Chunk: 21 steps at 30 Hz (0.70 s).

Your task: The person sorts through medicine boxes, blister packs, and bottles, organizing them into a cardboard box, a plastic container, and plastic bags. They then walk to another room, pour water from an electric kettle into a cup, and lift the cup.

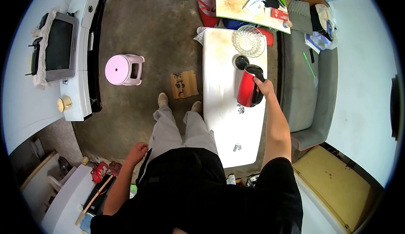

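My right hand [265, 87] is closed round the black handle of a red electric kettle [247, 88], over the white table on my right. The kettle looks tilted, its black top pointing away from me; whether it touches the table I cannot tell. Just beyond that top sits a small dark round object [241, 62], perhaps a kettle base or a cup. Behind it stands a clear ribbed glass bowl [249, 42]. My left hand [138, 153] hangs at my left side with its fingers curled together, and nothing shows in it.
The white table [223, 124] runs along my right, with a grey sofa [297, 103] past it. A cluttered wooden table [230, 1] is at the back. A pink stool [118, 70] and flat cardboard [184, 85] are on the floor. A TV [60, 42] stands on the left cabinet.
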Each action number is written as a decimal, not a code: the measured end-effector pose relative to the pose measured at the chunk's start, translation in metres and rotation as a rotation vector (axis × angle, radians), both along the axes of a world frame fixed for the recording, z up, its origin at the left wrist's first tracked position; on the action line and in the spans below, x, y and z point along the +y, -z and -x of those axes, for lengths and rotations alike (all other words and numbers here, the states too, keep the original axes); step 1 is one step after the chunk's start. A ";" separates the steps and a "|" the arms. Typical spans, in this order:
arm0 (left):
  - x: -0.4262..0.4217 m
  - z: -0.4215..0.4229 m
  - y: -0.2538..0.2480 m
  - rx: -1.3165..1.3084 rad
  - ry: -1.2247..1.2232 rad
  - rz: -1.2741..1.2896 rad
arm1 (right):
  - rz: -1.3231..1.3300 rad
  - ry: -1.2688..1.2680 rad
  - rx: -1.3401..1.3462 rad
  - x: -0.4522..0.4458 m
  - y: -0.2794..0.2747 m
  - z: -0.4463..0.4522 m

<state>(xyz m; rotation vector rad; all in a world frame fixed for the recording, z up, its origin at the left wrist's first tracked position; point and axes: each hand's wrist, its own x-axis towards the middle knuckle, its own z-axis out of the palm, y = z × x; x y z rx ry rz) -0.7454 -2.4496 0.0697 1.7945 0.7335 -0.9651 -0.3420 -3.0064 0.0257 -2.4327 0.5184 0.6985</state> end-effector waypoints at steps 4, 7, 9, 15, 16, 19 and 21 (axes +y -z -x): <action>0.004 0.003 0.012 -0.138 0.173 -0.040 | -0.142 0.149 -0.152 -0.023 0.015 0.041; 0.006 0.002 0.014 -0.143 0.220 -0.076 | -0.273 0.305 -0.326 -0.038 0.025 0.074; -0.006 -0.024 -0.012 0.005 0.201 -0.073 | -0.316 0.404 -0.427 -0.046 0.037 0.100; -0.012 -0.026 -0.003 -0.001 0.198 -0.019 | -0.293 0.484 -0.252 -0.074 0.085 0.184; -0.010 -0.025 0.003 -0.078 0.250 -0.031 | -0.293 0.415 -0.182 -0.081 0.093 0.197; -0.018 -0.040 -0.002 -0.021 0.293 -0.031 | -0.187 0.482 -0.318 -0.074 0.093 0.215; -0.016 -0.038 0.010 0.023 0.190 0.022 | 0.136 0.360 -0.508 -0.053 0.052 0.204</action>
